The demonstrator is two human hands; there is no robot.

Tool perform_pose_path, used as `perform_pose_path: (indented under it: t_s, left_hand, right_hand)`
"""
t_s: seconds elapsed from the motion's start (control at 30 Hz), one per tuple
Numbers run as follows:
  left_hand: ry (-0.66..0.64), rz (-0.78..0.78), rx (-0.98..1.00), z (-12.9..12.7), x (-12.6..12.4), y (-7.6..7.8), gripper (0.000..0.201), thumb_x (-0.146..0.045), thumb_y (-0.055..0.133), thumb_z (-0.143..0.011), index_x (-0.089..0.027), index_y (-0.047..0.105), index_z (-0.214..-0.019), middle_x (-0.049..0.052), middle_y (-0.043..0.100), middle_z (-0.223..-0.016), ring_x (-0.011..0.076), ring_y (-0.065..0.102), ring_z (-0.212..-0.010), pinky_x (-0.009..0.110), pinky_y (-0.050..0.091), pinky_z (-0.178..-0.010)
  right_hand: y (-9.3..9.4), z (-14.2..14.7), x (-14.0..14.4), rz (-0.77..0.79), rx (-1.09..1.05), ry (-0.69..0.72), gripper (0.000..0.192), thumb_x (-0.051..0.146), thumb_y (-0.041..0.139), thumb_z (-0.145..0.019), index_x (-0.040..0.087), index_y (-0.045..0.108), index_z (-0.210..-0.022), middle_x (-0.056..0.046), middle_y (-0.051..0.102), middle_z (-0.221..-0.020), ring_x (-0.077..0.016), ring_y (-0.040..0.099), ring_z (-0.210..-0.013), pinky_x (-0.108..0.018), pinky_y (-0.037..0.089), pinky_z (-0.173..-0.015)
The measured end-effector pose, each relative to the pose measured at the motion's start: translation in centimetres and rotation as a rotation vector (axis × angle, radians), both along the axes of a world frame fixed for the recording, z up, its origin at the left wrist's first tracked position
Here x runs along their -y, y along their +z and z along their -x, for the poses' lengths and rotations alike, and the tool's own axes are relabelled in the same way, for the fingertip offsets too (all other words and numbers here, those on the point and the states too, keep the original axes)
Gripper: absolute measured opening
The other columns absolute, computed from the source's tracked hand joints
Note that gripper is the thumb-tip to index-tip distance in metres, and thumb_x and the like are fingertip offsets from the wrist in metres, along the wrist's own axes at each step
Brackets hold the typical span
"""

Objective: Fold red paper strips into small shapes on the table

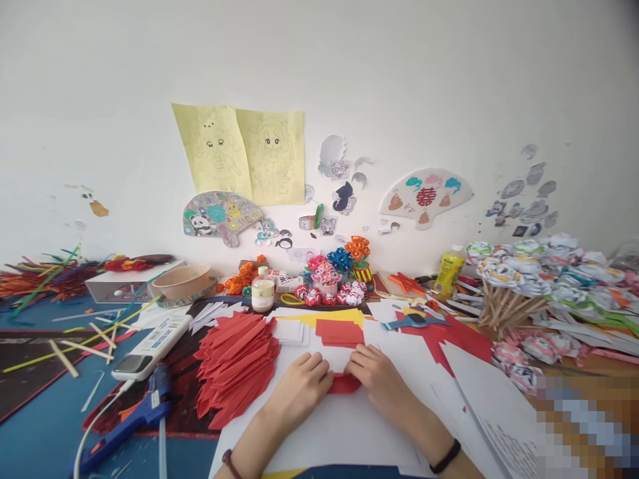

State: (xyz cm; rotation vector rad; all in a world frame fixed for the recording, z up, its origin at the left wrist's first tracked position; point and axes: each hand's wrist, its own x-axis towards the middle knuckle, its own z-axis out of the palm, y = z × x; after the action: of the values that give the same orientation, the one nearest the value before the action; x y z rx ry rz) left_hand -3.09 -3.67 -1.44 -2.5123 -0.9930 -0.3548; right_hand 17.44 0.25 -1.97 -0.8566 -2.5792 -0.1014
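My left hand (299, 389) and my right hand (379, 382) lie side by side on a white sheet (344, 432), both pressing a small red paper piece (344, 384) that shows between them. Most of that piece is hidden under my fingers. A heap of folded red paper strips (234, 366) lies just left of my left hand. A stack of red paper squares (339, 331) sits beyond my hands, beside small white squares (289, 330).
A blue glue gun (134, 419) and a white remote (150, 346) lie at the left. A small bottle (262, 290), paper flowers (339, 273), a yellow glue bottle (449, 269) and a bundle of paper-topped sticks (519, 286) stand behind. Drawings hang on the wall.
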Motion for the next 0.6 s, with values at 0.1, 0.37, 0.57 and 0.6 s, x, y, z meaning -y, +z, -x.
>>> perform_pose_path:
  t_s: [0.1, 0.37, 0.57, 0.6]
  left_hand:
    - [-0.005, -0.008, 0.008, -0.06, 0.02, 0.01, 0.019, -0.016, 0.04, -0.096, -0.015, 0.054, -0.084, 0.005, 0.054, -0.078, 0.0188, 0.044, -0.072, 0.033, 0.03, -0.061]
    - [-0.006, 0.016, 0.059, 0.12, -0.17, -0.16, 0.02, -0.016, 0.038, -0.096, -0.016, 0.054, -0.085, 0.005, 0.054, -0.076, 0.0188, 0.046, -0.071, 0.032, 0.03, -0.061]
    - [-0.008, 0.021, 0.06, 0.21, -0.22, -0.13, 0.019, -0.015, 0.038, -0.096, -0.016, 0.055, -0.087, 0.005, 0.054, -0.076, 0.0191, 0.046, -0.072, 0.032, 0.03, -0.06]
    - [-0.006, 0.023, 0.054, 0.22, -0.2, -0.1, 0.019, -0.016, 0.038, -0.096, -0.016, 0.055, -0.087, 0.005, 0.054, -0.076, 0.019, 0.047, -0.072, 0.032, 0.03, -0.061]
  right_hand:
    - [0.0, -0.25, -0.07, 0.063, -0.062, -0.027, 0.029, -0.005, 0.044, -0.081, 0.018, 0.061, -0.085, -0.002, 0.061, -0.082, -0.0178, 0.049, -0.079, -0.03, 0.033, -0.068]
    - [-0.1, -0.38, -0.28, 0.059, -0.08, -0.106, 0.023, -0.001, 0.05, -0.083, 0.017, 0.059, -0.073, -0.001, 0.061, -0.075, -0.017, 0.053, -0.075, -0.029, 0.035, -0.067]
    - [0.01, -0.41, -0.33, 0.029, -0.052, -0.116, 0.022, -0.001, 0.05, -0.083, 0.017, 0.058, -0.073, -0.001, 0.06, -0.074, -0.0169, 0.053, -0.074, -0.029, 0.034, -0.065]
    - [0.01, -0.41, -0.34, 0.024, -0.045, -0.117, 0.022, -0.001, 0.05, -0.083, 0.017, 0.057, -0.073, -0.001, 0.06, -0.074, -0.017, 0.053, -0.074, -0.029, 0.034, -0.065]
